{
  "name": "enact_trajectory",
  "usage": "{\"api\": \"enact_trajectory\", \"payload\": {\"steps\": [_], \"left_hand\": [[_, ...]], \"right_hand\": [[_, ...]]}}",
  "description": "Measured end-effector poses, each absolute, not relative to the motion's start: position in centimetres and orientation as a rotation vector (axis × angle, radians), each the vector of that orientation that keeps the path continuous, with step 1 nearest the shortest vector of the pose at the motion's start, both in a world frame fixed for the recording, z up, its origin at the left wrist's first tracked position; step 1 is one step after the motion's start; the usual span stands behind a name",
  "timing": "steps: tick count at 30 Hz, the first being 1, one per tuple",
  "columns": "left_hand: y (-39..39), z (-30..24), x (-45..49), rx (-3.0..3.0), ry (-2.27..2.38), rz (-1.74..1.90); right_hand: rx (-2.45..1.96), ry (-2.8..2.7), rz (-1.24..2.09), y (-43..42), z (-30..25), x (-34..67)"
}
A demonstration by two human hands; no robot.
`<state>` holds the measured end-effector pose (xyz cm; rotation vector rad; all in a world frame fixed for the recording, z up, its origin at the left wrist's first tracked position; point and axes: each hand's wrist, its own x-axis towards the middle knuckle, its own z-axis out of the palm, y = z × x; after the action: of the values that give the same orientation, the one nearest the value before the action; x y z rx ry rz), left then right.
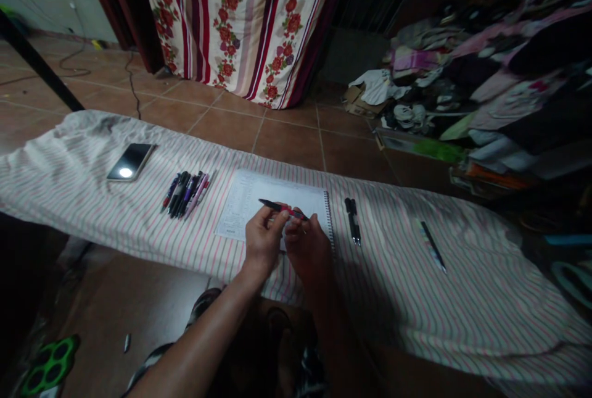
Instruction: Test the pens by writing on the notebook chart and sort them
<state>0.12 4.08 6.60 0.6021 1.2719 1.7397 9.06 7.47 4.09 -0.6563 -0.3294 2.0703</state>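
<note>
Both my hands meet over a spiral notebook (296, 191) lying open on the striped cloth. Between them is a red and black pen (272, 205), its dark end pointing to the upper left. My left hand (264, 234) pinches the pen around its middle with thumb and fingers. At the pen's other end, my right hand (308, 240) has its fingers closed around the tip. The page carries faint writing, too small to read. To the right of the notebook lie black pens (353, 222) side by side.
Left of the notebook is a bunch of several pens (185, 194), with a phone (131, 162) farther left. A single pen (433, 247) lies toward the right. Beyond the cloth hang a floral curtain (250, 21) and, at right, a heap of clothes (462, 71).
</note>
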Motion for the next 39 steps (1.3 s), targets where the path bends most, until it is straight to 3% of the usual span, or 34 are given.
{"api": "enact_trajectory", "payload": {"steps": [15,28,39], "left_hand": [[4.8,5.7,-0.3,0.024,0.821,1.645],[5.0,5.6,1.9,0.261,0.8,1.73],[5.1,5.5,1.7,0.274,0.87,1.686]], "right_hand": [[-0.657,-0.454,2.038,6.9,5.3,9.6],[-0.603,-0.38,1.826,6.8,4.8,9.9],[-0.46,-0.266,1.922,6.9,4.6,10.0]]}}
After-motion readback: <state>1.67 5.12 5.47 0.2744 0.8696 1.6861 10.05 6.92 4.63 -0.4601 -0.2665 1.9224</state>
